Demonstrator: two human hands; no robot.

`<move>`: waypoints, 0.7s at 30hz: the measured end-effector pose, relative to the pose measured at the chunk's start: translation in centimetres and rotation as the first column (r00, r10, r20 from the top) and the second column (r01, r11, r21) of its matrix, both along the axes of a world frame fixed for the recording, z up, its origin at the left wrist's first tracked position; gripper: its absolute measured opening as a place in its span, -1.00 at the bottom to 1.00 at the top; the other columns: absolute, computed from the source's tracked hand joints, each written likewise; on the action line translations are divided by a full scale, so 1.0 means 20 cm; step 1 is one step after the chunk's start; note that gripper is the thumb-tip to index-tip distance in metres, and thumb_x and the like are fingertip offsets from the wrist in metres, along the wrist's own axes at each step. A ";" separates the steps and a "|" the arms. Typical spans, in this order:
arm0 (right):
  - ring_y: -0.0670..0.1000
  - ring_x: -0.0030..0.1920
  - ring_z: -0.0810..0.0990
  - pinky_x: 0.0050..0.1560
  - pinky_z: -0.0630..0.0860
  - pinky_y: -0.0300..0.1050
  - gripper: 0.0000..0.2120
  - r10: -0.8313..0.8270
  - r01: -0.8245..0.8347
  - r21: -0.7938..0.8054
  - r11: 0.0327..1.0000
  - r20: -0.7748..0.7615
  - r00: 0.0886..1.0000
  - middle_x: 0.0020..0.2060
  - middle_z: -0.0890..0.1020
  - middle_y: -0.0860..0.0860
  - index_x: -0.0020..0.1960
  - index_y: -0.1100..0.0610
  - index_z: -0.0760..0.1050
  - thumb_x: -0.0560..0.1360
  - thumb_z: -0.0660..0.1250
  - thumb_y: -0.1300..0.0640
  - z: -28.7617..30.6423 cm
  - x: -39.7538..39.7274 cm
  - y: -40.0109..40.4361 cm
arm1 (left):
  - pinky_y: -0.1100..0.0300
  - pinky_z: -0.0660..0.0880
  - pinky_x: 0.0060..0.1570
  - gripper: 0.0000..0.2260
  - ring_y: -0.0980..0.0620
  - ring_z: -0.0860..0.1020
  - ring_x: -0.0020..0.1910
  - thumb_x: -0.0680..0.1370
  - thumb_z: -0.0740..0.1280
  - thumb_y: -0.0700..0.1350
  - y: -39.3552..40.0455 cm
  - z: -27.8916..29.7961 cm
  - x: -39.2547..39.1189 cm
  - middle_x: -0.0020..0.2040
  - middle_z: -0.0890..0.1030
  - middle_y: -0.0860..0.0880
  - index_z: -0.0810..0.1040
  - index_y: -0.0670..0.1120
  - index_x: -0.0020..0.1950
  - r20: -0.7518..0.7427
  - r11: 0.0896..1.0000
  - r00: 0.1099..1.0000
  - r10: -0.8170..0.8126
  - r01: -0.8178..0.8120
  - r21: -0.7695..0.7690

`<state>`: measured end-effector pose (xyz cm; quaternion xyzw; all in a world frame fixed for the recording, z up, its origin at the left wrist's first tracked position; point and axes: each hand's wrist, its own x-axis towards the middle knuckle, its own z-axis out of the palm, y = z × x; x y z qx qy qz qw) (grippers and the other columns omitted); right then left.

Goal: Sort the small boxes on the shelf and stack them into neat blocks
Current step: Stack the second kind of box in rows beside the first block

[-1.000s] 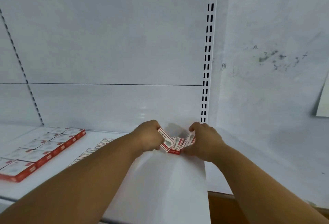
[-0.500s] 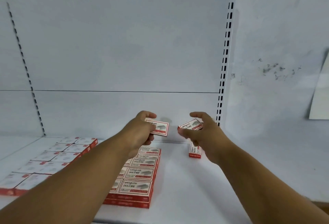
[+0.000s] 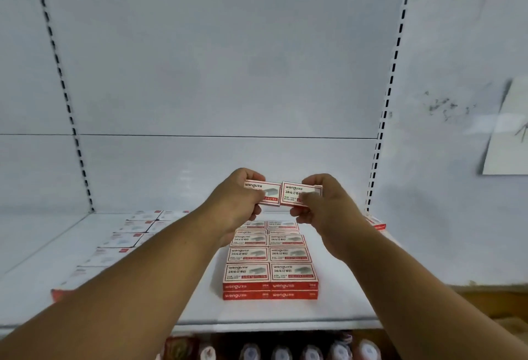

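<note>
Two small boxes (image 3: 264, 193) are held up side by side, one in each of two hands. In the near block (image 3: 270, 259), two columns and two layers are seen. One lone box (image 3: 376, 223) lies at right. The blurred left group cannot be counted.

Back panel (image 3: 223, 73): white, plain, one thin horizontal seam across mid-frame.
Slotted uprights: left upright (image 3: 64, 93) and right upright (image 3: 390, 96), both white with dark slots.
Side wall (image 3: 445, 45): right of frame, white, dark scuff marks (image 3: 441, 106).
Paper sheet (image 3: 507, 136): right edge, tilted, blurred.
Lower tier: row of bottle tops (image 3: 281, 352), bottom centre, indistinct.
</note>
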<state>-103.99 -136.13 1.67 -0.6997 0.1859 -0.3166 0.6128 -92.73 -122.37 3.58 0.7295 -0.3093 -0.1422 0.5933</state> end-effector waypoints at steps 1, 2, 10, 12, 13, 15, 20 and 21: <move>0.03 -0.29 0.63 -0.22 0.59 -0.05 -0.85 -0.021 0.019 -0.046 0.999 -0.038 0.999 -0.19 0.68 0.09 0.03 0.02 0.42 0.58 0.22 0.26 -0.01 0.01 0.03 | 0.17 0.51 -0.27 -0.80 0.05 0.51 -0.32 0.55 0.28 -0.22 0.01 -0.01 0.01 -0.13 0.66 -0.08 0.51 0.09 0.04 0.000 1.000 1.000 -0.006 0.006 0.012; 0.02 -0.27 0.63 -0.20 0.61 -0.03 -0.84 -0.034 0.028 -0.084 0.996 -0.077 0.996 -0.20 0.68 0.08 0.02 -0.03 0.42 0.58 0.24 0.23 -0.01 0.01 0.05 | 0.17 0.51 -0.27 -0.80 0.05 0.51 -0.31 0.56 0.28 -0.22 0.02 -0.02 0.02 -0.13 0.64 -0.08 0.50 0.08 0.04 -0.004 1.000 1.000 -0.015 0.015 0.026; -0.09 -0.44 0.58 -0.54 0.41 -0.30 -0.89 -0.161 0.102 -0.241 0.965 -0.237 0.958 -0.16 0.66 0.00 -0.05 0.01 0.51 0.53 0.33 0.21 -0.04 0.06 0.00 | 0.39 0.40 -0.53 -0.84 0.18 0.58 -0.36 0.57 0.26 -0.23 0.04 -0.08 0.11 -0.12 0.64 0.04 0.51 0.03 0.01 0.069 0.989 0.997 0.041 -0.050 0.138; -0.08 -0.40 0.53 -0.54 0.39 -0.27 -0.92 -0.190 0.111 -0.274 0.955 -0.280 0.941 -0.20 0.66 -0.01 -0.09 0.04 0.54 0.51 0.36 0.21 -0.06 0.08 -0.04 | 0.34 0.38 -0.47 -0.85 0.20 0.53 -0.24 0.55 0.27 -0.22 0.03 -0.12 0.14 -0.10 0.60 0.07 0.53 0.02 0.00 0.110 0.976 0.990 0.090 -0.109 0.186; -0.08 -0.41 0.51 -0.53 0.38 -0.26 -0.92 -0.186 0.101 -0.276 0.956 -0.303 0.935 -0.22 0.66 -0.01 -0.10 0.05 0.55 0.50 0.38 0.21 -0.07 0.09 -0.05 | 0.33 0.37 -0.43 -0.86 0.19 0.53 -0.21 0.55 0.28 -0.22 0.03 -0.14 0.16 -0.09 0.59 0.07 0.53 0.02 -0.01 0.124 0.968 0.988 0.094 -0.120 0.219; -0.08 -0.40 0.54 -0.52 0.39 -0.25 -0.92 -0.178 0.080 -0.274 0.958 -0.356 0.917 -0.24 0.67 -0.01 -0.12 0.05 0.58 0.48 0.41 0.21 -0.09 0.11 -0.07 | 0.29 0.45 -0.37 -0.87 0.15 0.57 -0.18 0.55 0.29 -0.19 0.02 -0.19 0.17 -0.06 0.60 0.06 0.54 0.04 -0.02 0.153 0.950 0.986 0.062 -0.106 0.294; -0.09 -0.22 0.65 -0.41 0.47 -0.31 -0.95 -0.157 -0.029 -0.353 0.935 -0.485 0.860 -0.16 0.68 -0.07 -0.12 -0.02 0.62 0.46 0.44 0.12 -0.14 0.16 -0.10 | 0.12 0.55 -0.01 -0.93 0.05 0.58 -0.03 0.54 0.31 -0.05 0.01 -0.24 0.22 0.01 0.58 0.08 0.58 0.07 -0.03 0.340 0.864 0.940 -0.041 -0.138 0.484; -0.09 -0.20 0.65 -0.36 0.50 -0.28 -0.97 -0.151 -0.061 -0.376 0.925 -0.510 0.847 -0.15 0.68 -0.09 -0.11 -0.02 0.62 0.47 0.43 0.10 -0.14 0.17 -0.10 | 0.14 0.52 -0.01 -0.93 0.06 0.57 -0.02 0.53 0.31 -0.03 0.00 -0.24 0.23 0.00 0.58 0.10 0.58 0.08 -0.04 0.410 0.837 0.909 -0.071 -0.169 0.521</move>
